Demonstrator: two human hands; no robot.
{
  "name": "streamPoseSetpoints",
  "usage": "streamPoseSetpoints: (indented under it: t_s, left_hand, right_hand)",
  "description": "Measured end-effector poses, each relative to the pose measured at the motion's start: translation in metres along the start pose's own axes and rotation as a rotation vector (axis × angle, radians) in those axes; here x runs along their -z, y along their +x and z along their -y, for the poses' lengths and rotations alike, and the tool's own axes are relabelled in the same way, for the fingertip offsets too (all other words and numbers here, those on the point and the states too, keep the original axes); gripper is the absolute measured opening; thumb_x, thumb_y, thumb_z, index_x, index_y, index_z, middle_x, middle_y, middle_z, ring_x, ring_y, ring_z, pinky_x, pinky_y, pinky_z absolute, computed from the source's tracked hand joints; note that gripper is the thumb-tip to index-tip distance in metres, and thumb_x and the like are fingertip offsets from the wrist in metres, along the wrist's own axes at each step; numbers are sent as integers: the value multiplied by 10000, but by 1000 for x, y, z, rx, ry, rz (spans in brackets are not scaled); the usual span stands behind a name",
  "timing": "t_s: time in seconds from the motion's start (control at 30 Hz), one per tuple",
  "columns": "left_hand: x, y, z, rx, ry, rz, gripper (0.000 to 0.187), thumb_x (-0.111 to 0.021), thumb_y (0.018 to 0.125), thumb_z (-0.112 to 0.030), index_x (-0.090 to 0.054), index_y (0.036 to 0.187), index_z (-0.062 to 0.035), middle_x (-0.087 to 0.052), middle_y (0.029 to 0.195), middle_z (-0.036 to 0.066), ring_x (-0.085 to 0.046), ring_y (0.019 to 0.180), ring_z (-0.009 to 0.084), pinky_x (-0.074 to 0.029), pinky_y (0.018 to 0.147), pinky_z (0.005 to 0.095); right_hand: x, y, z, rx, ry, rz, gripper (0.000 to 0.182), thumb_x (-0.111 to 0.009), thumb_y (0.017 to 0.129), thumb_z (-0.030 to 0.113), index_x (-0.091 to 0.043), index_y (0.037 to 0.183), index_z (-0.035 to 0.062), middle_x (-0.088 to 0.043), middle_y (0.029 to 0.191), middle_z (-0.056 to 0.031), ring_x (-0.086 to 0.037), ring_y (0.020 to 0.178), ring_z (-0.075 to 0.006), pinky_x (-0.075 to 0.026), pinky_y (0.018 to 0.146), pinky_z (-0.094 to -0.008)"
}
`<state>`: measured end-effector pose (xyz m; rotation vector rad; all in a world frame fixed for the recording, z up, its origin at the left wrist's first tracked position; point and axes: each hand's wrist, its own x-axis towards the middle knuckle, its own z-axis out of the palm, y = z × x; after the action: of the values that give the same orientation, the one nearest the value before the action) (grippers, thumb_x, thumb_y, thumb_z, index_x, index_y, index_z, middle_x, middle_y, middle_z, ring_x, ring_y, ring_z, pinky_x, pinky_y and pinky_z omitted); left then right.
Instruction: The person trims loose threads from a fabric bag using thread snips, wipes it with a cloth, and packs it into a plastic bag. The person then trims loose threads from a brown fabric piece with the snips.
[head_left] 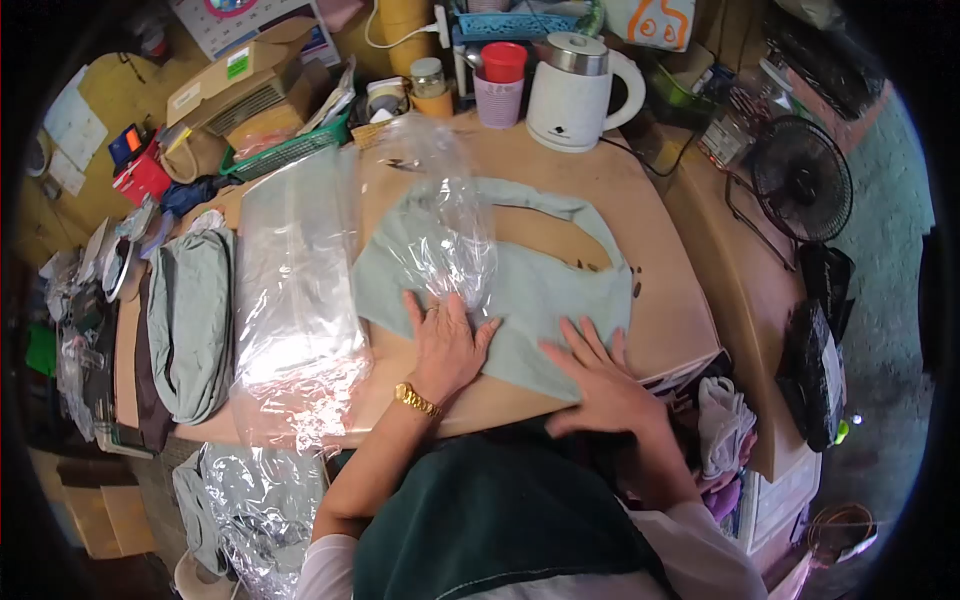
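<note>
A pale green cloth shoulder bag lies flat on the brown table, its strap forming a loop at the far side. Across its left part rests a clear plastic bag, crumpled and shiny. My left hand, with a gold watch at the wrist, presses its spread fingers on the near end of the plastic and the cloth. On the cloth's near right edge, my right hand lies with fingers apart. A stack of flat clear plastic bags is left of the cloth. Neither hand grips anything.
Folded green cloth lies at the table's left. A white electric kettle, a pink cup and a green basket line the back. A black fan stands at the right. Small dark bits dot the table right of the cloth.
</note>
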<state>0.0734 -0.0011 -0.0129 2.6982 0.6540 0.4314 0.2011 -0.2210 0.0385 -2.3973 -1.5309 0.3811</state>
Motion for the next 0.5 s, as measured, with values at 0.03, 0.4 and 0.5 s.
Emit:
streamPoseSetpoints:
  t_s: [0.03, 0.4, 0.5]
  left_hand:
    - [3, -6, 1, 17, 6, -7, 566, -542, 941, -472, -442, 1075, 69, -579, 993, 282, -538, 1086, 460, -63, 1068, 719]
    - [5, -23, 22, 11, 15, -33, 943, -640, 775, -675, -364, 1201, 120, -426, 1326, 387, -269, 1339, 589, -44, 1051, 748]
    - [4, -26, 23, 2, 9, -29, 973, -662, 743, -686, -366, 1205, 117, -422, 1324, 394, -279, 1333, 589, -53, 1062, 736]
  right_hand:
    - [10, -16, -5, 142, 20, 150, 759, -778, 751, 325, -451, 1429, 225, -279, 1560, -139, -212, 1451, -370, -129, 1105, -692]
    - [-20, -30, -46, 304, 19, -318, 449, -681, 636, -19, -725, 1046, 159, -633, 1175, -50, -543, 1189, -258, -305, 1099, -533]
    - [-28, -30, -52, 367, 8, -413, 431, -602, 631, -53, -719, 1001, 134, -642, 1097, -61, -574, 1083, -271, -374, 1015, -499]
